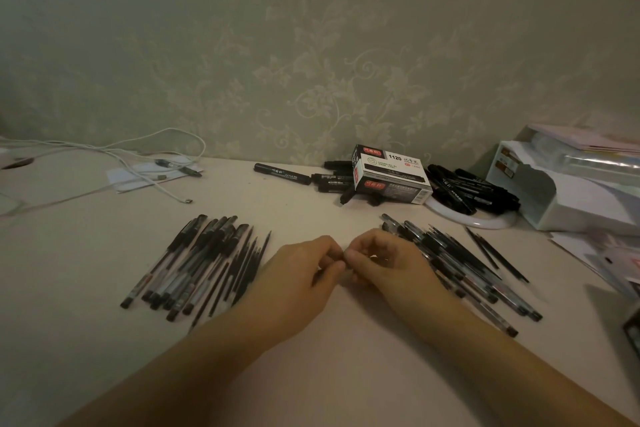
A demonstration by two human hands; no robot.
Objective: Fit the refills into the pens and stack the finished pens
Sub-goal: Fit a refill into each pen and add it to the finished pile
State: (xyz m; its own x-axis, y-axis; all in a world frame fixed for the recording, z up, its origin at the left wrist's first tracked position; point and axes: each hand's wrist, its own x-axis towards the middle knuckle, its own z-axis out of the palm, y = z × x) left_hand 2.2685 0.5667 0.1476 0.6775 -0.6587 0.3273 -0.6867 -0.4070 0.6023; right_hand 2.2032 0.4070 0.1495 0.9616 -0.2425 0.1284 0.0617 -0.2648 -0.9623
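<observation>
My left hand [298,274] and my right hand [384,263] meet at the middle of the table, fingers curled, fingertips pinching together. What they pinch is almost wholly hidden; it looks like a pen between the two hands. A fan of black pens and thin refills [197,263] lies left of my left hand. A second heap of black pens [464,267] lies right of my right hand, partly covered by my wrist. Two loose refills [495,251] lie past that heap.
At the back lie black markers [282,173], a marker box [391,175] and more markers on a white plate [471,191]. A white organiser [561,191] with papers stands at the right. White cables [145,163] trail at the back left.
</observation>
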